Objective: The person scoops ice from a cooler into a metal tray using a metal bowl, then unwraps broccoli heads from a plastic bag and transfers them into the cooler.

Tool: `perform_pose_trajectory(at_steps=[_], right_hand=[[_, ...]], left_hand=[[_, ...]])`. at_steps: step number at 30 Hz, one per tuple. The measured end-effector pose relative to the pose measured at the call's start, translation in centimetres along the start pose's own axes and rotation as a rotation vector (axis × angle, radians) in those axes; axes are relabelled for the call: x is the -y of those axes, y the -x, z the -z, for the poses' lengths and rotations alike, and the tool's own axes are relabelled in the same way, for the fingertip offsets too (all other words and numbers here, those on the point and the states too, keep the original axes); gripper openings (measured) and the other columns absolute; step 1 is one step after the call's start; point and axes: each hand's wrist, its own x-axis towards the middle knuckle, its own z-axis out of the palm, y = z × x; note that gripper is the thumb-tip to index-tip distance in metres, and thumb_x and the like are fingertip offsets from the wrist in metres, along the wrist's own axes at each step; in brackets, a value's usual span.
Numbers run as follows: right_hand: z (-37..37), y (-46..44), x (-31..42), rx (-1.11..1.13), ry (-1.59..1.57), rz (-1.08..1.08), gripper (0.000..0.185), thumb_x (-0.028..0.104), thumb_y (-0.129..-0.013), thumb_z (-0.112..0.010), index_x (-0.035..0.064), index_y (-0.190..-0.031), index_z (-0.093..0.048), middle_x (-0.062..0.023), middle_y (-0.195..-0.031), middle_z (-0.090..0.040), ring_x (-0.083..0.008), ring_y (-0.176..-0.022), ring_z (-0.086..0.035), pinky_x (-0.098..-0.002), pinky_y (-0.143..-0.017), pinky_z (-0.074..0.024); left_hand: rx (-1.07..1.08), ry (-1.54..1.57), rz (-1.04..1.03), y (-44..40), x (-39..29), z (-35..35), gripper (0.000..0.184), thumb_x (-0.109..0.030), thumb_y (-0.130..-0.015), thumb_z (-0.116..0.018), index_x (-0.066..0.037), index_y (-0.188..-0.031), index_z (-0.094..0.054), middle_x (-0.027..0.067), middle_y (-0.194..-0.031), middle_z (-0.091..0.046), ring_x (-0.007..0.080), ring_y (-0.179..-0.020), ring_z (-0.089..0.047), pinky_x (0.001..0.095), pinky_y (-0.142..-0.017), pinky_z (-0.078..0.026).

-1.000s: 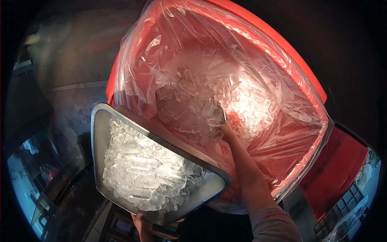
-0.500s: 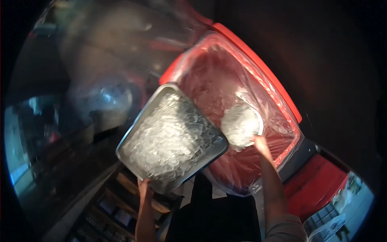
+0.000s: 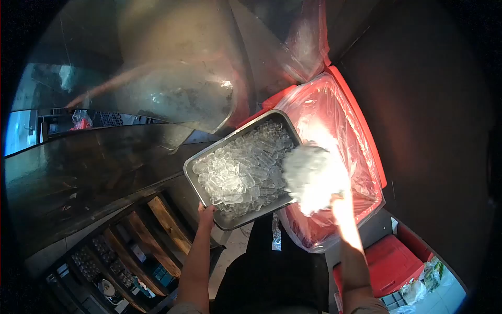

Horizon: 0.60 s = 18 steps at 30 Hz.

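Tray clasped at seven o'clock by left hand; blurred ice borne by right hand, grip unclear in glare. Steadiness needed!

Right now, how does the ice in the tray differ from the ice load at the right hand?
Tray ice is a broad heap; the load at the right hand is smaller and rounder. Tray ice shows separate pieces; the load is blurred, partly washed out by glare. Both are pale and brightly lit.
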Motion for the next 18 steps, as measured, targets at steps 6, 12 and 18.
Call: perform_pose_trajectory(at_steps=[6,12,18], right_hand=[[-9.0,-0.3,1.9,-0.117,0.582,0.662,0.074,-0.018,-0.059,-0.045,0.0044,-0.129,-0.033,-0.0227,-0.127,-0.032,-0.0389,-0.116,-0.038,-0.0409,-0.099,-0.0313],[1.3,-0.8,-1.1,-0.348,0.414,0.741,0.062,0.024,-0.084,-0.046,-0.0015,-0.133,-0.018,-0.0185,-0.133,-0.026,-0.0312,-0.126,-0.025,-0.0424,-0.104,-0.0190],[7.6,-7.2,-18.9,-0.518,0.626,0.269,0.075,-0.015,-0.062,-0.044,0.0020,-0.132,-0.025,-0.0227,-0.119,-0.039,-0.0361,-0.109,-0.038,-0.0383,-0.095,-0.0308]], left_hand=[[0.025,-0.015,-0.031,0.4,-0.9,-0.5,0.038,0.005,-0.064,-0.046,-0.005,-0.100,-0.047,0.0008,-0.077,-0.050,0.0115,-0.064,-0.047,0.0242,-0.051,-0.037],[0.012,-0.068,0.001,-0.2,-0.4,0.8,0.043,0.005,-0.065,-0.045,-0.004,-0.108,-0.044,0.0015,-0.077,-0.048,0.0133,-0.065,-0.045,0.0265,-0.053,-0.038],[-0.015,0.048,0.127,0.4,-1.2,-1.0,0.065,0.006,-0.066,-0.042,-0.011,-0.128,-0.032,0.0071,-0.087,-0.047,0.0197,-0.071,-0.047,0.0342,-0.059,-0.043]])
